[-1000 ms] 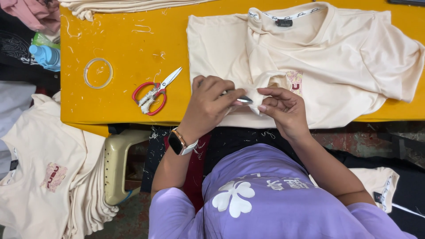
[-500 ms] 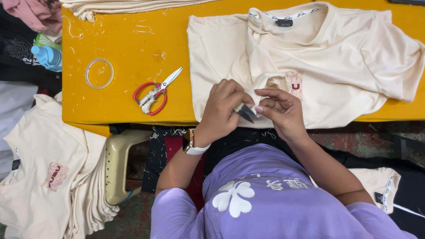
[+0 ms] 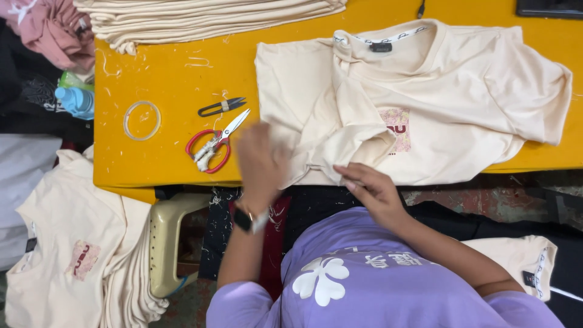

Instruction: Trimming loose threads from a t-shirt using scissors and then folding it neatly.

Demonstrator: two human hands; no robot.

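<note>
yellow table | right hand pinching cream shirt hem | left hand (blurred) grip unclear

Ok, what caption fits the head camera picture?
Two hands, left hand and right hand, at a cream T-shirt on a yellow table, near red scissors.

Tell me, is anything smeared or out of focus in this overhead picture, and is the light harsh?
In the head view the left hand is smeared by motion blur, while the right hand, the cream T-shirt and the red-handled scissors look sharp. The lighting is even and soft, with no strong shadows or glare on the yellow table.
</note>
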